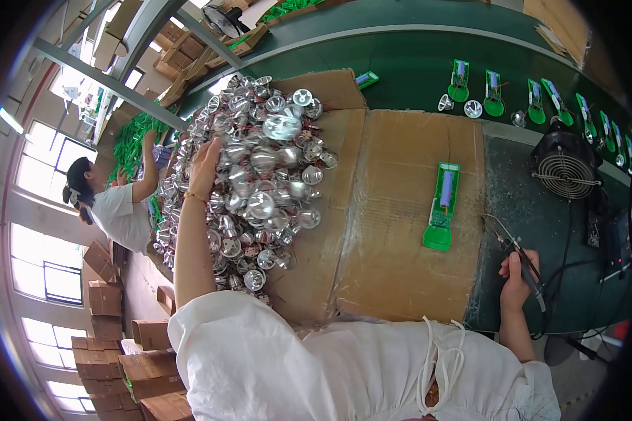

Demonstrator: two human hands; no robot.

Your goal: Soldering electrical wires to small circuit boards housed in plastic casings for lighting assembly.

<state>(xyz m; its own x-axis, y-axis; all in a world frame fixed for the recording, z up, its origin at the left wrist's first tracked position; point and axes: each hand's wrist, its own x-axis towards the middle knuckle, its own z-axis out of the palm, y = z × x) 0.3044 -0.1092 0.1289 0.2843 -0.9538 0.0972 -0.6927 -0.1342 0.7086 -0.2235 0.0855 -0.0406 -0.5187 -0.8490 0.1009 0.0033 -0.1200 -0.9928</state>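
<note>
My left hand (203, 168) rests against a large heap of shiny silver reflector cups (260, 203) with thin red wires. Its fingers look stretched out along the heap, their tips partly hidden, and I see nothing gripped in them. Some cups beside it are smeared by motion. On the right, my right hand (517, 277) is closed round a soldering iron (538, 295), whose thin bent tip points away to the upper left. Between the hands, a green torch housing (439, 235) with a purple battery cell (446, 189) lies on the cardboard sheet (393, 231).
Several more green housings (494, 98) line the green bench at the back right, with loose reflector cups (473, 109) beside them. A black fan with a round grille (567, 174) stands at right. At far left, another person (119, 210) works by a green pile (135, 144); cartons (105, 298) are stacked behind.
</note>
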